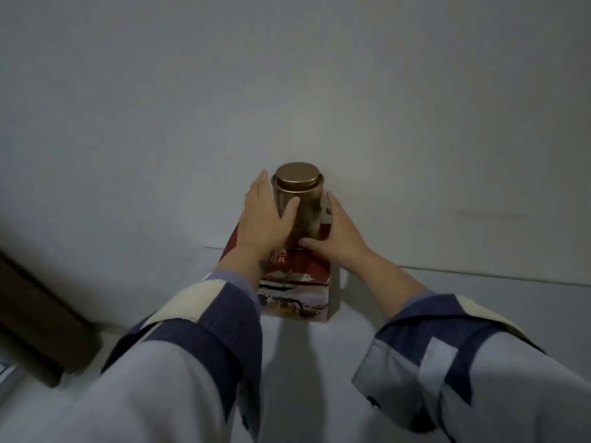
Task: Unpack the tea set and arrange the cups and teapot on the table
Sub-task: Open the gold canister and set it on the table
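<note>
A red printed tea set box [295,295] stands on the white table [415,314] against the wall. A round golden tin [299,199] with a lid stands on top of the box. My left hand [267,219] wraps around the tin's left side, thumb across its front. My right hand [339,231] lies on the box top at the tin's right, its thumb touching the base of the tin. No cups or teapot are in sight.
A plain white wall [287,91] rises directly behind the box. A dark brown piece of furniture [35,321] stands at the lower left. The table's surface stretches right of the box.
</note>
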Available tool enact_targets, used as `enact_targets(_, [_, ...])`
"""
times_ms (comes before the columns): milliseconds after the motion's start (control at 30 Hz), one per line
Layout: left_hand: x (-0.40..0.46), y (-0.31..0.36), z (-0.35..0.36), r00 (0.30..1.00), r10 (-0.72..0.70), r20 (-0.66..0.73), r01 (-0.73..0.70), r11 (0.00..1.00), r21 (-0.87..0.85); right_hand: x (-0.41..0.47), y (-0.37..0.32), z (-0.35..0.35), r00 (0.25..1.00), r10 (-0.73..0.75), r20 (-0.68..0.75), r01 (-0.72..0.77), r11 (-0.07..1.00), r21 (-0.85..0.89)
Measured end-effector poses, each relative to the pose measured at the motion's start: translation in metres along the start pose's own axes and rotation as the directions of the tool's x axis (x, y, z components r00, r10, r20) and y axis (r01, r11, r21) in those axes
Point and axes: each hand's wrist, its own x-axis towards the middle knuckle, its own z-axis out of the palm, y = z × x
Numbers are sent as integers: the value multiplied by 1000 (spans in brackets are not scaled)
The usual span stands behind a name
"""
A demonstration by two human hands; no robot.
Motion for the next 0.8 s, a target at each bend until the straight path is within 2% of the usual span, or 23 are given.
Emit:
enact_targets(67, [15,-4,7,1000,3,-5,-4,997,-72,14,4,12,999,-34,-24,36,996,79])
enact_targets(167, [25,-10,15,1000,-7,-4,7,984,-181,27,16,30,999,7,-45,0,988,154])
enact_targets(300, [26,-10,18,999,-45,-8,42,968,-249,27,20,32,995,13,-94,5,984,181])
enact_targets(400, [24,1,17,999,-17,-35,7,963,-270,20,18,21,993,21,-115,1,983,185])
enact_targets(633, [3,70,44,999,35,9,-30,943,-332,-20,36,-51,984,71,-165,-43,985,165])
enact_targets(800, [-27,146,89,997,57,55,-33,929,-368,-58,73,-132,975,85,-203,-73,995,65])
